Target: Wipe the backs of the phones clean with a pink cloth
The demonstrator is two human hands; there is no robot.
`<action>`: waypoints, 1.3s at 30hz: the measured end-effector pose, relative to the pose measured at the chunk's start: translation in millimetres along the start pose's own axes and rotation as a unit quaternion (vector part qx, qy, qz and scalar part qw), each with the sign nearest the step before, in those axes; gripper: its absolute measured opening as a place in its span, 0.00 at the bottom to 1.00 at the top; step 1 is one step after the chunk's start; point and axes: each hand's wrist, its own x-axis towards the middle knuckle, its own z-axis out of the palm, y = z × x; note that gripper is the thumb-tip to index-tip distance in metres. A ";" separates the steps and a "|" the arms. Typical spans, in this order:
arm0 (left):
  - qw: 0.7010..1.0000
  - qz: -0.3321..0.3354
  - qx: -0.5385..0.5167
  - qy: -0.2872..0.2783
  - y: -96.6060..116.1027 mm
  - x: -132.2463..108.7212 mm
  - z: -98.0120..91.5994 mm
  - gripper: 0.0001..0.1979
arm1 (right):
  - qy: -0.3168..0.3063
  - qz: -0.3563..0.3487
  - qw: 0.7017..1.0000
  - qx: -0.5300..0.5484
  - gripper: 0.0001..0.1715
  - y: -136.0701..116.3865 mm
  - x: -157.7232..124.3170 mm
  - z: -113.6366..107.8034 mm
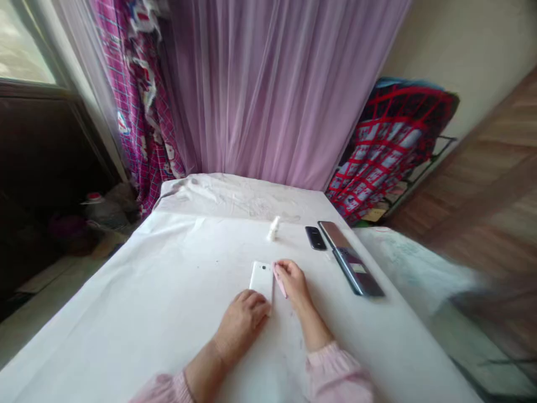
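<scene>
A white smartphone (262,275) lies back up on the white-covered table, its camera at the far end. My left hand (246,313) curls over the phone's near part and grips it, hiding that part. My right hand (292,280) is closed on a small pink cloth (279,281), pinched at the phone's right edge near the camera end. A small white bottle (273,229) stands beyond the phone.
A small black phone (315,238) and two larger phones, one brownish (334,235) and one dark blue (358,273), lie to the right. The white tablecloth (159,291) reaches a purple curtain (260,95). A red checked cloth (381,151) hangs at right.
</scene>
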 end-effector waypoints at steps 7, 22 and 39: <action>1.000 -0.027 -0.010 0.002 -3.8 -3.0 -6.9 0.07 | -0.031 -0.162 0.950 -0.263 0.13 0.2 -7.7 -9.8; 1.000 -0.010 0.027 -0.011 -8.7 -3.7 -4.0 0.08 | -0.089 -0.189 0.922 -0.327 0.14 1.5 -24.2 -19.6; 0.999 -0.006 0.018 -0.035 -11.3 -4.1 2.0 0.09 | -0.078 -0.174 0.867 -0.460 0.16 -21.5 -17.4 -6.1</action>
